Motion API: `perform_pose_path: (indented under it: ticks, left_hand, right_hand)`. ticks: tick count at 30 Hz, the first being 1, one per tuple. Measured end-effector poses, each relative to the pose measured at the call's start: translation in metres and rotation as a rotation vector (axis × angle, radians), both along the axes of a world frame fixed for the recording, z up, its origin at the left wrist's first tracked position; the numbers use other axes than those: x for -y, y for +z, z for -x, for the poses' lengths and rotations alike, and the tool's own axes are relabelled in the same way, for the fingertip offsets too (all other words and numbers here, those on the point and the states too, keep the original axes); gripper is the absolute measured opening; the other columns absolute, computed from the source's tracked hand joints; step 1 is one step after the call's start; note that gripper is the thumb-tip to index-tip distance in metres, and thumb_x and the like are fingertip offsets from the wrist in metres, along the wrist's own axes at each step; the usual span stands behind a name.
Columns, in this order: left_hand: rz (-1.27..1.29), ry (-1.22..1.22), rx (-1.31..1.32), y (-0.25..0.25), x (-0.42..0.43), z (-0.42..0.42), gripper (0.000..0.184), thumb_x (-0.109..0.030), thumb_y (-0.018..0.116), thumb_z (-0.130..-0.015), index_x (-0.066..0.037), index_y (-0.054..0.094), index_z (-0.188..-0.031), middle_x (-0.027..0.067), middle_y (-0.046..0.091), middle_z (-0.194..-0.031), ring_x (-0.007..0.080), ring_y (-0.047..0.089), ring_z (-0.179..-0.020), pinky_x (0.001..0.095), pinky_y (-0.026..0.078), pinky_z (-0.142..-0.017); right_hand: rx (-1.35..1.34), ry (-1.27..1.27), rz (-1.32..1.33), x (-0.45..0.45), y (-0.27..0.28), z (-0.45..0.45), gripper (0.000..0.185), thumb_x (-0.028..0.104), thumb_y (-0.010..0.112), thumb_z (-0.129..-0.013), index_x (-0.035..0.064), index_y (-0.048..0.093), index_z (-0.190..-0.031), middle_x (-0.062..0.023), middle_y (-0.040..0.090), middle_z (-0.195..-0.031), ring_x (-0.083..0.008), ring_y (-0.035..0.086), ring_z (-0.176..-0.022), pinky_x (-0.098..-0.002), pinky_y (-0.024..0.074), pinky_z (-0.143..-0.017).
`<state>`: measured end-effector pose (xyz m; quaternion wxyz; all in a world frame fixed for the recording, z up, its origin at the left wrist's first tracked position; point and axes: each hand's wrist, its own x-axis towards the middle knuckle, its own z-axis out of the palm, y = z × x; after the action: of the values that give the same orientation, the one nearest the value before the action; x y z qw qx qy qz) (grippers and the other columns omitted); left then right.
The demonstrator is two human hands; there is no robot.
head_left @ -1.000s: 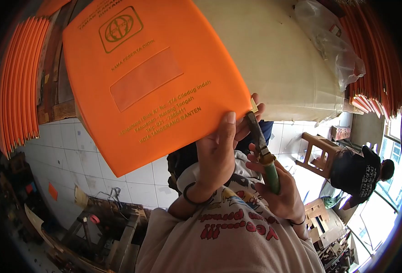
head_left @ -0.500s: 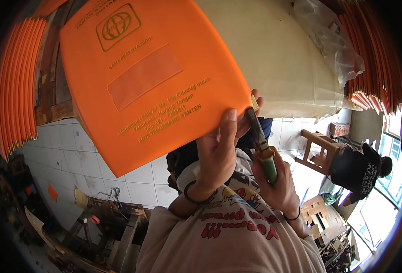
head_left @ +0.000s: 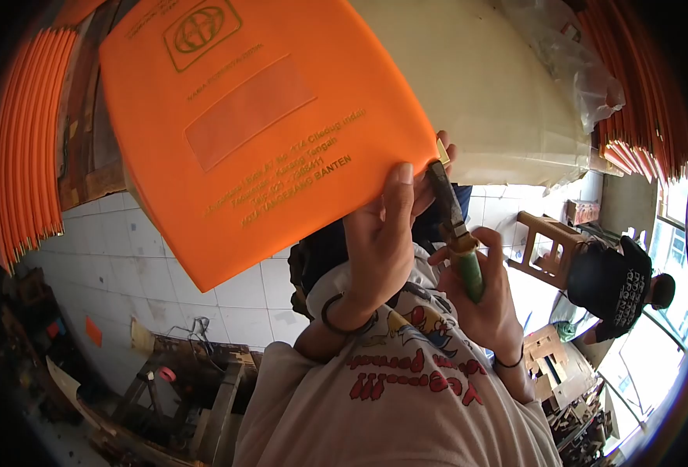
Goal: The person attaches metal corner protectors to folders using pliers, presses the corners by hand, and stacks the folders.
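My left hand (head_left: 383,241) grips the lower right corner of an orange folder (head_left: 282,171), thumb on top and other fingers behind. The folder has gold lettering, a logo and a clear window. A small gold-coloured metal corner piece (head_left: 442,151) shows at that corner. My right hand (head_left: 482,300) holds what look like pliers (head_left: 468,272) with a green grip; their dark metal end meets the folder's corner beside the gold piece. The index finger of this hand is raised and bent. The second handle cannot be made out.
A row of orange folders (head_left: 33,148) with gold-coloured corners hangs at the left, and another stack (head_left: 644,101) stands at the right. A cream-coloured surface (head_left: 468,93) lies beyond, with a plastic bag (head_left: 570,62). A person in black (head_left: 620,288) is near a stool (head_left: 546,249).
The folder's held corner and both my hands have shifted slightly up and right. My right hand's fingers have loosened and spread around the green grip.
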<state>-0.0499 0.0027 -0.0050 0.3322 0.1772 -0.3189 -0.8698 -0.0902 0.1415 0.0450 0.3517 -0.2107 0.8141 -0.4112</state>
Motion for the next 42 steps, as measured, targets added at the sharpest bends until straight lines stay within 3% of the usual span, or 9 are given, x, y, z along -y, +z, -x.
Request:
perform_pose_path:
  ticks: [2,5,11,18,23,26,32,35,42]
  left_hand:
    - [-0.009,0.002,0.033,0.002,-0.001,-0.001,0.042,-0.02,0.038,-0.105,0.013,0.04,-0.131,0.0323,0.052,-0.129,0.0392,0.057,-0.119,0.0423,0.051,-0.101]
    - [0.004,0.008,0.048,0.002,-0.001,0.0,0.042,-0.021,0.038,-0.105,0.012,0.041,-0.131,0.0314,0.053,-0.128,0.0386,0.058,-0.117,0.0416,0.052,-0.1]
    - [0.002,0.003,0.068,0.004,0.0,-0.001,0.043,-0.024,0.04,-0.105,0.012,0.044,-0.129,0.029,0.054,-0.128,0.0364,0.06,-0.116,0.0401,0.053,-0.099]
    - [-0.084,-0.014,0.031,0.006,0.001,-0.003,0.036,-0.014,0.037,-0.105,0.012,0.047,-0.127,0.023,0.055,-0.128,0.0338,0.059,-0.117,0.0396,0.05,-0.102]
    - [-0.041,-0.012,0.065,0.007,0.001,-0.002,0.04,-0.021,0.038,-0.105,0.012,0.046,-0.127,0.026,0.055,-0.129,0.0346,0.06,-0.117,0.0386,0.053,-0.099]
    - [-0.016,-0.013,0.086,0.006,0.001,-0.002,0.043,-0.024,0.039,-0.105,0.012,0.046,-0.127,0.0277,0.054,-0.129,0.0352,0.061,-0.116,0.0379,0.054,-0.097]
    - [-0.003,-0.011,0.064,0.004,0.001,-0.002,0.042,-0.023,0.039,-0.105,0.012,0.045,-0.128,0.0278,0.054,-0.129,0.0357,0.06,-0.116,0.0391,0.053,-0.098]
    - [-0.015,-0.006,0.063,0.005,0.0,-0.002,0.042,-0.022,0.039,-0.105,0.011,0.044,-0.13,0.028,0.054,-0.129,0.0361,0.06,-0.117,0.0397,0.053,-0.099]
    - [0.019,0.008,0.038,-0.002,0.0,-0.001,0.042,-0.022,0.039,-0.105,0.011,0.043,-0.13,0.0298,0.053,-0.129,0.0374,0.059,-0.117,0.0408,0.053,-0.099]
  right_hand:
    - [0.113,-0.054,0.066,-0.011,-0.001,-0.002,0.025,-0.005,0.056,-0.084,-0.0003,0.053,-0.109,-0.0159,0.065,-0.096,-0.0329,0.066,-0.081,-0.0373,0.0508,-0.071]
    - [0.128,0.199,-0.11,-0.011,0.008,0.012,0.032,-0.009,0.052,-0.08,-0.0018,0.056,-0.111,-0.0141,0.063,-0.108,-0.029,0.064,-0.093,-0.0353,0.05,-0.082]
    - [0.168,0.212,-0.07,-0.003,0.016,0.012,0.04,-0.01,0.05,-0.077,-0.0014,0.06,-0.114,-0.0178,0.054,-0.13,-0.0325,0.059,-0.112,-0.0374,0.0467,-0.094]
    - [0.181,0.242,-0.019,-0.009,0.013,0.012,0.046,-0.007,0.053,-0.075,-0.0013,0.059,-0.121,-0.0207,0.049,-0.138,-0.037,0.048,-0.129,-0.04,0.0379,-0.107]
    - [0.195,0.233,-0.013,-0.011,0.012,0.012,0.05,-0.006,0.053,-0.075,-0.0011,0.059,-0.124,-0.0219,0.047,-0.139,-0.0373,0.043,-0.134,-0.04,0.0336,-0.11]
    - [0.118,0.265,-0.01,-0.009,0.013,0.012,0.044,-0.007,0.052,-0.075,-0.002,0.06,-0.118,-0.0215,0.049,-0.137,-0.0367,0.05,-0.127,-0.0395,0.0404,-0.103]
    - [0.093,0.13,-0.099,-0.006,0.016,0.009,0.033,-0.01,0.052,-0.078,-0.0003,0.055,-0.109,-0.0211,0.065,-0.107,-0.0355,0.067,-0.089,-0.0389,0.0514,-0.073]
    - [-0.031,-0.036,0.058,0.005,0.012,-0.001,0.028,-0.006,0.054,-0.083,0.0005,0.053,-0.11,-0.0199,0.066,-0.086,-0.0374,0.067,-0.076,-0.0404,0.0512,-0.068]
    - [-0.188,0.165,-0.083,0.004,-0.002,0.009,0.018,-0.001,0.055,-0.087,0.0015,0.053,-0.105,-0.0209,0.061,-0.072,-0.0457,0.062,-0.068,-0.0424,0.047,-0.06]
